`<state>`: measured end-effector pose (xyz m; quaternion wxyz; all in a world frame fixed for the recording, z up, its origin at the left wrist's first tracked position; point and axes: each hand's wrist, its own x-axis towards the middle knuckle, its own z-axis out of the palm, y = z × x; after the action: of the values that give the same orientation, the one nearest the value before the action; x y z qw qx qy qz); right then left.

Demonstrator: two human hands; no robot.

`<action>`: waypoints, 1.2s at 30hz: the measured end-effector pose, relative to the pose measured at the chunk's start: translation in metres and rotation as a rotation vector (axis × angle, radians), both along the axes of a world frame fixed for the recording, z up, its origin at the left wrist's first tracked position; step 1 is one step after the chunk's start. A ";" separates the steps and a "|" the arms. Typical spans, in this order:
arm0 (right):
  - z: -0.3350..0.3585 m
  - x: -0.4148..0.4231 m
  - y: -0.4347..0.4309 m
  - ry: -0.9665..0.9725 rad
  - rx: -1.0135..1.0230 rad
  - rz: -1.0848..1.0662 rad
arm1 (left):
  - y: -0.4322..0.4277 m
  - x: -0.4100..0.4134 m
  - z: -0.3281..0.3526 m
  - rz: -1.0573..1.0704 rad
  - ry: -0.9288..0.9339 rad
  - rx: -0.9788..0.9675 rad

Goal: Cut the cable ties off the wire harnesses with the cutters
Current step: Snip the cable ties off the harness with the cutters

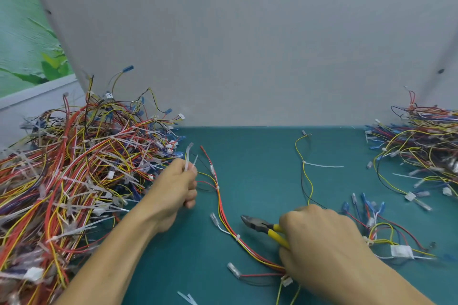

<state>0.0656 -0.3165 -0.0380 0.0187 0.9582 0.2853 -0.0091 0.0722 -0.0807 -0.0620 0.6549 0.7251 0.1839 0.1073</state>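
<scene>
While our left hand (173, 190) pinches loose translucent white cable ties (188, 164), likely to clear them away, our right hand (319, 238) grips the yellow-handled steel cutters (252, 222), jaws together, just beside the red, yellow and white wire harness (219, 195) on the teal mat (260, 181), one tie (238, 237) uncut.

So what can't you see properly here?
Head view:
Cutters: handles mostly hidden by the right hand.
Harness: lower end hidden under that hand.
Left pile: cut by left edge.
Right pile: cut by right edge.
Ties: lower ends hidden inside the left hand.
</scene>
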 end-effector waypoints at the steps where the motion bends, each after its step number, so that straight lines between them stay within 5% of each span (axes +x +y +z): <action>1: 0.002 0.003 0.001 -0.010 0.009 -0.010 | 0.003 0.004 0.000 0.003 0.004 0.087; 5: 0.003 0.018 0.012 -0.019 0.067 -0.029 | 0.012 0.018 0.005 -0.096 0.014 0.486; 8: 0.000 0.029 0.023 -0.008 0.109 -0.025 | 0.012 0.030 0.004 -0.155 0.030 0.602; 15: -0.007 0.047 0.046 0.052 0.154 -0.046 | 0.009 0.037 -0.019 -0.075 -0.014 0.376; 36: -0.017 0.045 0.066 0.049 0.163 -0.077 | 0.010 0.038 -0.022 -0.072 0.006 0.320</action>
<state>0.1104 -0.2504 -0.0553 -0.0668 0.9663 0.2485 -0.0100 0.1107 -0.0711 -0.0836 0.5338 0.8267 0.1402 0.1095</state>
